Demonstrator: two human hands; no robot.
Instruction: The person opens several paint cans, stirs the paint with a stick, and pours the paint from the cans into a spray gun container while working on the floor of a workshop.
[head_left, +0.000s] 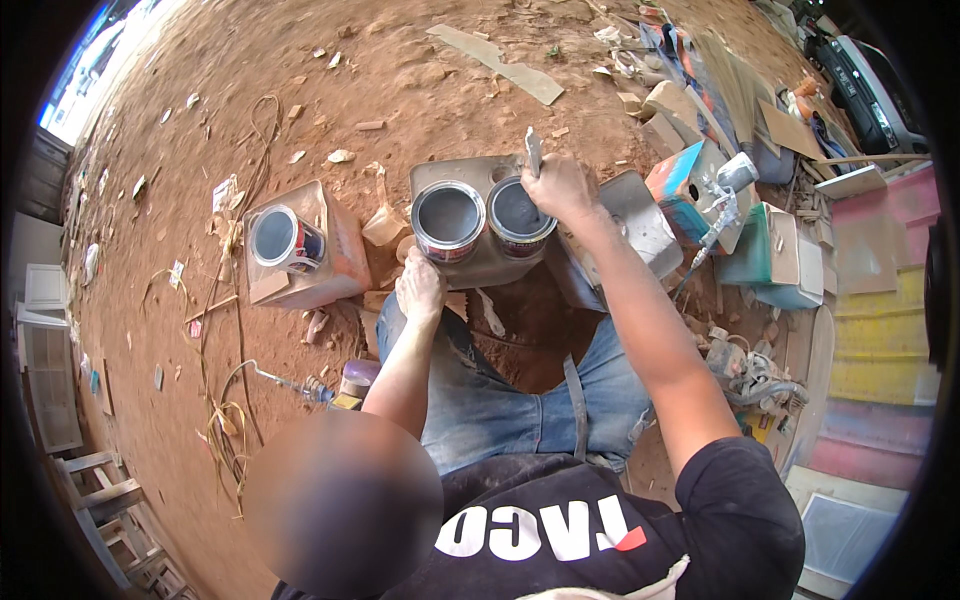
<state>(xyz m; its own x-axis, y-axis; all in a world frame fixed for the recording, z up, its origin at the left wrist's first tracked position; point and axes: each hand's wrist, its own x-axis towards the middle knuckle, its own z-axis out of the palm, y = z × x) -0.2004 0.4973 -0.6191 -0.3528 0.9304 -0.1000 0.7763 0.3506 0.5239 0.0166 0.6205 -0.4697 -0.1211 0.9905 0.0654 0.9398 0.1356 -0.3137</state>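
Observation:
My right hand (565,190) grips a pale, paint-smeared stick (532,145) over the right can of dark grey paint (516,222). A second open can of grey paint (448,215) stands beside it on a dusty grey stand (460,168). My left hand (420,285) is closed at the front left of that stand, by a small tan round object (406,248); exactly what its fingers hold is unclear. A third open grey can (287,240) stands on a pale box (335,245) to the left. My jeans-clad legs are below the stand.
Dusty jerrycans (636,225), a spray gun (725,200) and green containers (755,255) crowd the right, near scrap boards and coloured panels (870,330). Cords and debris lie on the red dirt (150,300). A ladder (105,500) is at lower left, a vehicle (865,85) at upper right.

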